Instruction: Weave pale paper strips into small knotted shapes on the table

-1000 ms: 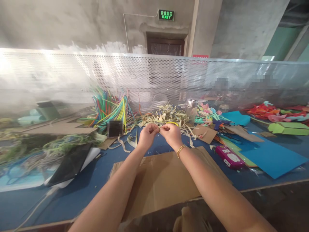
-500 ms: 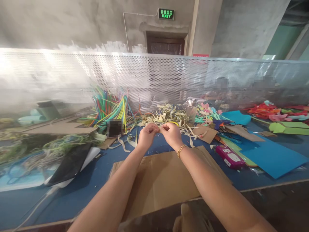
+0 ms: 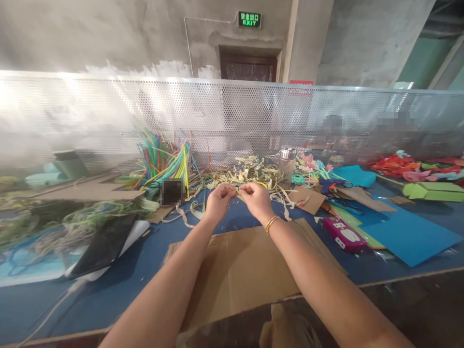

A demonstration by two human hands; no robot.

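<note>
Both hands are raised over the far edge of a brown cardboard sheet (image 3: 250,270), their fingertips almost meeting. My left hand (image 3: 219,202) is closed in a pinch, thumb against forefinger. My right hand (image 3: 256,199), with a gold chain bracelet at its wrist, pinches in the same way. Between the fingertips is a tiny pale-greenish piece, too small to name. Just behind the right hand shows a curved yellow thing (image 3: 262,184), partly hidden. A heap of pale, leaf-like strips (image 3: 250,170) lies beyond the hands.
A bundle of coloured stems (image 3: 159,157) stands at the back left. Behind the right hand is a clear bottle (image 3: 287,162) with a metal lid. To the right lie a magenta box (image 3: 343,235) and blue sheets (image 3: 409,232); to the left, a black flat object (image 3: 103,246). A perforated screen (image 3: 203,111) closes the back.
My fingertips have drawn slightly apart, the left hand shifting a little to the left. Both hands keep pinching at about the same height.
</note>
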